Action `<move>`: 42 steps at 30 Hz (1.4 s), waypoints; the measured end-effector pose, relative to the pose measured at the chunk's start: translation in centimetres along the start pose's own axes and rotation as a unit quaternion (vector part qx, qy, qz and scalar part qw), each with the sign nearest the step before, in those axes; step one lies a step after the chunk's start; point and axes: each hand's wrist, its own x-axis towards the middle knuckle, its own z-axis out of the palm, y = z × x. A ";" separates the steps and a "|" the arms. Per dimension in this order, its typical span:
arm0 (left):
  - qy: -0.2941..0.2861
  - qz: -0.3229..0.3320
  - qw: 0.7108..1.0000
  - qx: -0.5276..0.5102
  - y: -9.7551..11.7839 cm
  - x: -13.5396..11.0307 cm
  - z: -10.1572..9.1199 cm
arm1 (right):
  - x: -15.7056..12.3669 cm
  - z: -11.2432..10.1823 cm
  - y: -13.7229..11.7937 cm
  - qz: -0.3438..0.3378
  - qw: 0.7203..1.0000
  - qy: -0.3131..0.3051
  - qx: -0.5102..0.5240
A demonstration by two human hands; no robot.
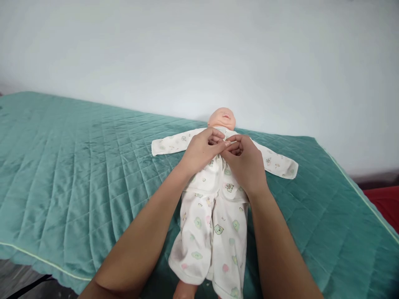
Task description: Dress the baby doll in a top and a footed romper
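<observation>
Peach plastic baby doll point(222, 118) is on its back on a teal quilted cover point(109, 187), in a white long-sleeved cartoon-print cloth top point(229, 187) and matching white trousers point(198, 232). Bare left hand point(204, 150) and right hand point(248, 164) meet at the top's upper front, fingers curled; can't tell if they're pinching cloth.

Green quilt point(93, 174), dressed doll point(226, 195) lying atop

One doll point(222, 118); on it, one printed top point(202, 180) with two sleeves point(173, 143) and one pair of trousers point(193, 232); over its chest, one left grip point(203, 148) and one right grip point(248, 164); beneath it, one quilted cover point(93, 166).
</observation>
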 end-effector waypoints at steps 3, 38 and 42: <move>0.011 -0.006 1.000 0.004 0.0 0.1 0.2 | -0.2 0.1 -0.3 -0.010 0.999 0.000 -0.031; -0.073 0.057 0.986 0.136 -0.5 -3.5 -1.8 | -3.2 -1.7 -3.5 0.031 0.917 -0.154 -0.367; -0.092 0.071 0.985 0.131 -0.5 -3.3 -1.8 | -2.9 -2.2 -2.3 -0.029 0.941 -0.155 -0.299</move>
